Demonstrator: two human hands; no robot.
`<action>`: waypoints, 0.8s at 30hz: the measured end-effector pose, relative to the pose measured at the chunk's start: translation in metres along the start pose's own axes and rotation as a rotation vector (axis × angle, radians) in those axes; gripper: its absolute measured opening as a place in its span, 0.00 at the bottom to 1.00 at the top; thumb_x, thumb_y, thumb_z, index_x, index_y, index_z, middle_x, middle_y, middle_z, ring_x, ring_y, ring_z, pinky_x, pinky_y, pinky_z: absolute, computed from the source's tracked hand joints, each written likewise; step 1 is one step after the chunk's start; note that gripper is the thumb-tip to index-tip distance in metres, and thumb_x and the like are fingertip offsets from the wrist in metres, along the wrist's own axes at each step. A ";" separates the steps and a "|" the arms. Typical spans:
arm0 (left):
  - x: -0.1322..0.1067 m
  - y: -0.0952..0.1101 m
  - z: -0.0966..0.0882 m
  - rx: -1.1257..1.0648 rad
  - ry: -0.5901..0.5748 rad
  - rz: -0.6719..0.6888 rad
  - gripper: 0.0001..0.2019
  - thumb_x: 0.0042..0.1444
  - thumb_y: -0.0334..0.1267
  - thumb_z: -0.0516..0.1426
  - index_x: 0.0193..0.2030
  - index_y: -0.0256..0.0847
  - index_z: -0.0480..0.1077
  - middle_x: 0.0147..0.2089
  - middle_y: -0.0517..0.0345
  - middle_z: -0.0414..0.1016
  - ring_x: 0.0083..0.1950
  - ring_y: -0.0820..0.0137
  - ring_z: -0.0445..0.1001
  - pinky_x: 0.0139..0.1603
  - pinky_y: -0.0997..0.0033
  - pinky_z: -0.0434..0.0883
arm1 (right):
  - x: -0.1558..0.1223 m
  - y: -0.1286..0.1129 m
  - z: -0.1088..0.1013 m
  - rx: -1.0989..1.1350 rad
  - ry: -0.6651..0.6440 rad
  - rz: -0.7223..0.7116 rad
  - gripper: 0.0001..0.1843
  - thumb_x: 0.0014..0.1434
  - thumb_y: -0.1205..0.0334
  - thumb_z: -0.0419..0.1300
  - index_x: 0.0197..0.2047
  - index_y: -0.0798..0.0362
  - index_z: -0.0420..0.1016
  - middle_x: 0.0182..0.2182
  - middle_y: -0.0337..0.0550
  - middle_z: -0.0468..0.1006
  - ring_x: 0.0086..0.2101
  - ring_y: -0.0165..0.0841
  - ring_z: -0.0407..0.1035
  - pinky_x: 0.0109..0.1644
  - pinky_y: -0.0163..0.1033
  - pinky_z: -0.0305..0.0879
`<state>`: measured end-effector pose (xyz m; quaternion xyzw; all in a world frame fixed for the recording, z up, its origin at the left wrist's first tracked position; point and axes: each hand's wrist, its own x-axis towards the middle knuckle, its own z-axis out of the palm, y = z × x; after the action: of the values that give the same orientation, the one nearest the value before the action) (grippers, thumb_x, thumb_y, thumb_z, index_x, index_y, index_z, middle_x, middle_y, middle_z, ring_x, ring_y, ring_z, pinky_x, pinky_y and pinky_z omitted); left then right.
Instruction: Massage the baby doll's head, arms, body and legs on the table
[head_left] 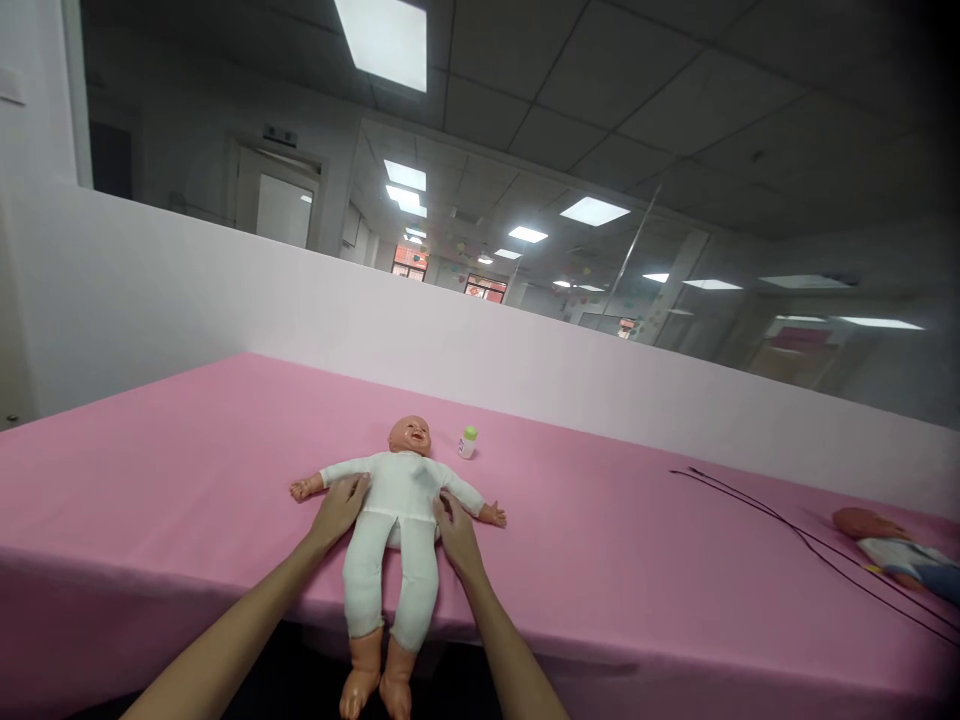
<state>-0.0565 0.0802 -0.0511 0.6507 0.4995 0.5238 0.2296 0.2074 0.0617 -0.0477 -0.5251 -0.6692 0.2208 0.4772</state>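
Pink cloth [600, 560] lies under the face-up, white-clad doll [400, 488], the left hand [342, 508] and right hand [456, 527] beside its waist, fingers bent, though whether they grip it I cannot tell, and a small bottle [467, 443] stands near its head.

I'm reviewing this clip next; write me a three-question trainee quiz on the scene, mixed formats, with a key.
1. True or false: the doll in white lies face down.

2. Which thing is beside the doll's head?
A) a red cup
B) a small green-capped bottle
C) a folded towel

3. Fill in: the person's left hand and right hand are on ____ sides of the doll's body.

Key: 1. False, it lies face up; 2. B; 3. opposite.
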 end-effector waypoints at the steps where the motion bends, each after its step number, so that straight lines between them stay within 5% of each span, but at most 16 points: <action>1: 0.002 -0.002 -0.001 0.001 0.016 -0.019 0.25 0.71 0.50 0.46 0.47 0.34 0.79 0.50 0.41 0.84 0.54 0.51 0.81 0.56 0.54 0.74 | 0.000 0.000 0.000 0.007 0.031 0.013 0.29 0.71 0.39 0.52 0.57 0.52 0.78 0.58 0.52 0.80 0.58 0.47 0.73 0.64 0.49 0.65; 6: 0.007 -0.006 -0.006 0.011 0.109 -0.037 0.19 0.67 0.44 0.50 0.44 0.38 0.80 0.49 0.45 0.85 0.52 0.54 0.81 0.59 0.55 0.73 | 0.002 0.004 0.001 -0.106 0.066 -0.032 0.23 0.72 0.50 0.47 0.41 0.52 0.80 0.41 0.50 0.85 0.43 0.44 0.77 0.53 0.46 0.69; 11: -0.001 0.002 -0.010 0.069 0.158 0.010 0.19 0.68 0.42 0.49 0.47 0.38 0.80 0.51 0.46 0.85 0.54 0.55 0.80 0.60 0.56 0.72 | 0.004 0.009 0.002 -0.130 0.059 -0.064 0.20 0.66 0.59 0.48 0.42 0.54 0.81 0.43 0.52 0.85 0.44 0.43 0.76 0.54 0.46 0.68; 24: 0.004 -0.003 -0.005 0.137 0.136 0.056 0.15 0.69 0.38 0.51 0.46 0.42 0.80 0.49 0.52 0.86 0.49 0.59 0.82 0.53 0.60 0.75 | 0.015 0.024 0.004 -0.164 0.015 -0.065 0.17 0.61 0.59 0.51 0.40 0.52 0.82 0.44 0.53 0.86 0.45 0.45 0.77 0.56 0.49 0.69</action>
<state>-0.0624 0.0837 -0.0503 0.6416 0.5301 0.5377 0.1353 0.2157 0.0844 -0.0621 -0.5422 -0.6980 0.1458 0.4445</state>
